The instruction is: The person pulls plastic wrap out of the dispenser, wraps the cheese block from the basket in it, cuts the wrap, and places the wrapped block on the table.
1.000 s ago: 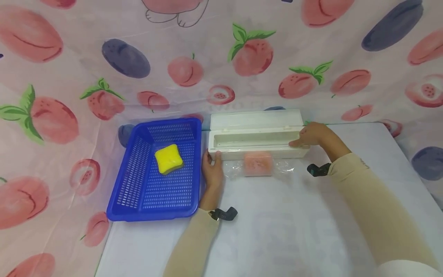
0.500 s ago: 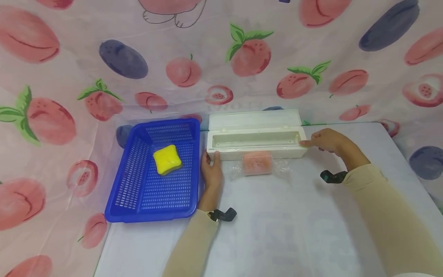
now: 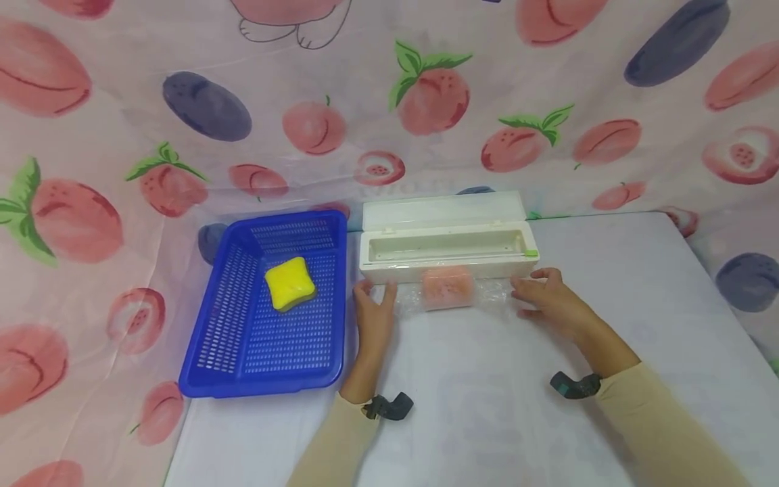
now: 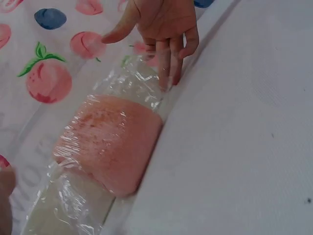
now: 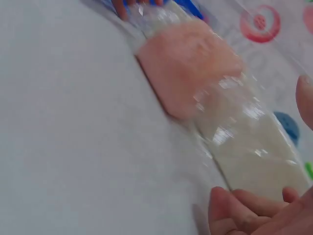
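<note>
A pink block (image 3: pixel 447 289) lies under clear plastic film (image 3: pixel 494 292), against the front of a long white box (image 3: pixel 389 273) whose lid (image 3: pixel 444 210) is raised. My left hand (image 3: pixel 374 321) is at the film's left end, thumb and fingers spread apart. At the right end is my right hand (image 3: pixel 556 304), its fingers loosely bent. In the left wrist view the film (image 4: pixel 80 205) stretches smoothly over the block (image 4: pixel 110 142), and the right hand (image 4: pixel 166 29) has relaxed fingers by its far end. Whether either hand's fingertips touch the film I cannot tell.
A blue perforated basket (image 3: pixel 262 387) stands left of the left hand, with a yellow sponge (image 3: pixel 290 283) inside. A small green slider (image 3: pixel 531 253) sits at the box's right end. Behind the white table (image 3: pixel 475 412) hangs a fruit-print cloth (image 3: pixel 341 67).
My right hand has left the box's right end and come down beside the film's right end, exposing the green slider. My left hand has let go of the box's left corner and drawn back slightly.
</note>
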A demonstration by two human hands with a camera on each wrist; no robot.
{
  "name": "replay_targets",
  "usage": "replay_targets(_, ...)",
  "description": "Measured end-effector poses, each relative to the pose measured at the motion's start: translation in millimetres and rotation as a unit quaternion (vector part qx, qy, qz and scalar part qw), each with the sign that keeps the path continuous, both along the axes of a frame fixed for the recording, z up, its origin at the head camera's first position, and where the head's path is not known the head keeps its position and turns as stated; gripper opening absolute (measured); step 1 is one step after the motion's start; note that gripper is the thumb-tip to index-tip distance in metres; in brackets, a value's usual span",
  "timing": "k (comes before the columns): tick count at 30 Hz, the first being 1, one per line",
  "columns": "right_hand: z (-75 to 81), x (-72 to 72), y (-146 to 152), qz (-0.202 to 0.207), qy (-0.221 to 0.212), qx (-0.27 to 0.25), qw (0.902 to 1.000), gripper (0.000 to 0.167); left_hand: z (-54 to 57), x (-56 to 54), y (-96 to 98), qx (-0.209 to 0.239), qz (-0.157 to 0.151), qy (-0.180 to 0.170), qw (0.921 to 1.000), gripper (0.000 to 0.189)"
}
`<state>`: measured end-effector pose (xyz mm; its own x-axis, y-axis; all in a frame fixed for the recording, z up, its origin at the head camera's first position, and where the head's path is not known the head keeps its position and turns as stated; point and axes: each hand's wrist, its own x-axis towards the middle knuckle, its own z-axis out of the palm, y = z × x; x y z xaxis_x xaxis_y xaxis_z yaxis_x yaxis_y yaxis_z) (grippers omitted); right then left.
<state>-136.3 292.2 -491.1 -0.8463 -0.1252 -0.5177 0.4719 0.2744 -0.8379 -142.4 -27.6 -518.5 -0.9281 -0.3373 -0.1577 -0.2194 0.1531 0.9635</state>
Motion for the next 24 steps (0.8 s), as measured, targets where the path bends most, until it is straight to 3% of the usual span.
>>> replay_targets(3,-5.9,5.0,-14.7,-0.024,-0.009,-0.043,0.9988,0.103,-5.5,1.0,2.9,-0.025,-0.063,-0.008,0.9977,0.082)
replay_targets(6,-9.8,5.2,-27.5,-0.037,-0.001,-0.050,0.9981,0.100,-11.7,-2.4,6.5,-0.019,-0.098,0.004,0.9950,0.087)
replay_targets(9,-11.9,2.8,-38.3,-0.037,0.018,-0.025,0.9989,0.094,-13.9,-7.6,9.9,-0.009,-0.126,0.009,0.9920,0.075)
replay_targets(13,-13.5,-0.2,-51.1,-0.017,0.042,0.021,0.9987,0.084,-16.6,-13.2,13.9,-0.007,-0.162,0.003,0.9867,0.044)
replay_targets(16,-14.0,-1.0,-58.6,-0.006,0.058,0.049,0.9971,0.081,-19.5,-15.0,16.2,0.003,-0.169,0.009,0.9856,0.030)
replay_targets(20,-13.8,-0.7,-66.4,-0.009,0.079,0.074,0.9941,0.070,-19.2,-13.5,16.7,0.025,-0.168,0.016,0.9853,0.028)
replay_targets(24,-15.3,2.1,-70.8,0.004,0.099,0.108,0.9892,0.055,-13.5,-8.7,15.3,-0.014,-0.168,-0.005,0.9857,0.028)
